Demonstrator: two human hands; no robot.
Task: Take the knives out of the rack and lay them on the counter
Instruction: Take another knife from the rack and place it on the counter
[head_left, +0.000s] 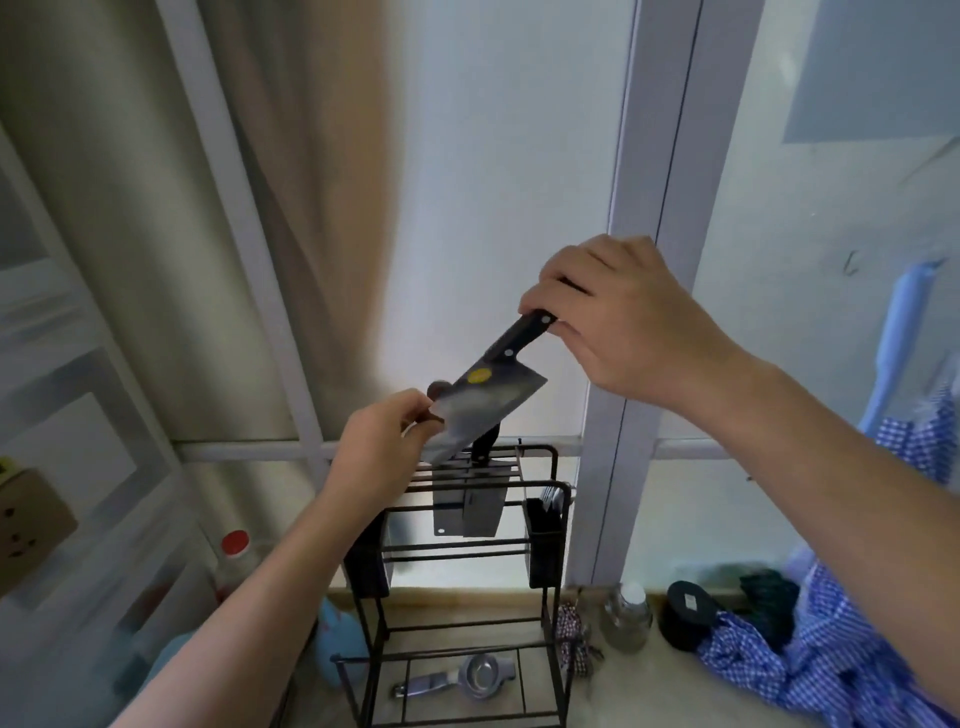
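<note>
A cleaver (483, 402) with a black riveted handle and a yellow sticker on its blade is lifted above the black wire rack (545, 525), tilted with the handle up and to the right. My right hand (623, 322) grips that handle. My left hand (384, 441) is closed around a brown handle at the rack's top left, partly hidden behind the cleaver blade. Another knife (478, 506) with a black handle hangs in the rack's top slot, blade down.
The rack stands on a light counter (467, 608) against a frosted window. Beside it are a red-capped bottle (236, 558), a blue object (337, 644), a glass jar (626, 616), a black round item (685, 621) and blue checked cloth (831, 670). A metal squeezer (457, 675) lies under the rack.
</note>
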